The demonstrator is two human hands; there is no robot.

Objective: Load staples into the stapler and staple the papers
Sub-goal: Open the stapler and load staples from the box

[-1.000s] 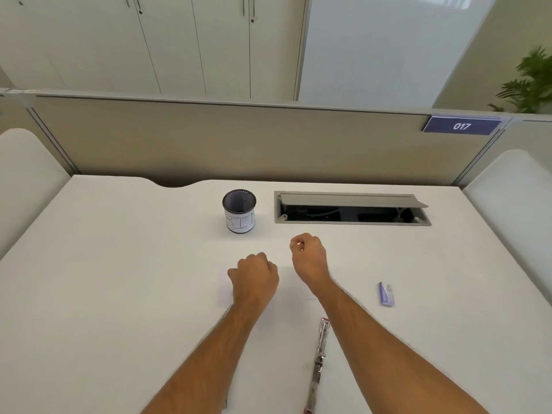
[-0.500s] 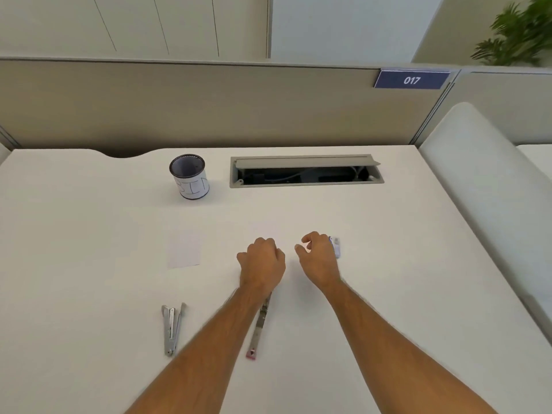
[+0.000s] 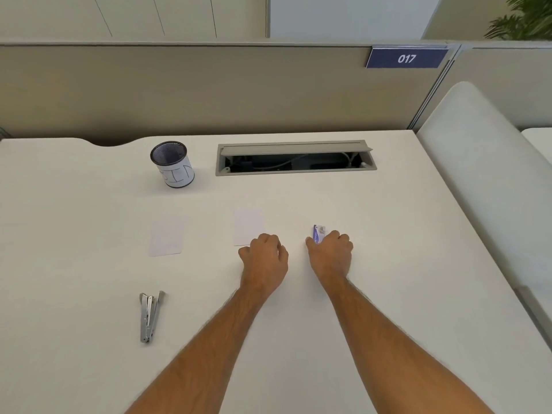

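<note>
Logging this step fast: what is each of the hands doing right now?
Left hand: fingers curled, holding nothing visible, at the near edge of a paper.
Right hand: fingers curled at the staple box; a grip cannot be told.

A mesh cup (image 3: 172,163) with a white paper label is standing on the white desk (image 3: 74,369), near its far edge. Just to the cup's right a grey cable hatch (image 3: 295,157) is lying open, with cables showing inside. A beige partition (image 3: 194,91) is running behind the desk, carrying a blue sign (image 3: 406,57) reading 017. A plant (image 3: 524,20) is showing at the top right, and white cabinets (image 3: 134,16) are standing behind the partition.
</note>
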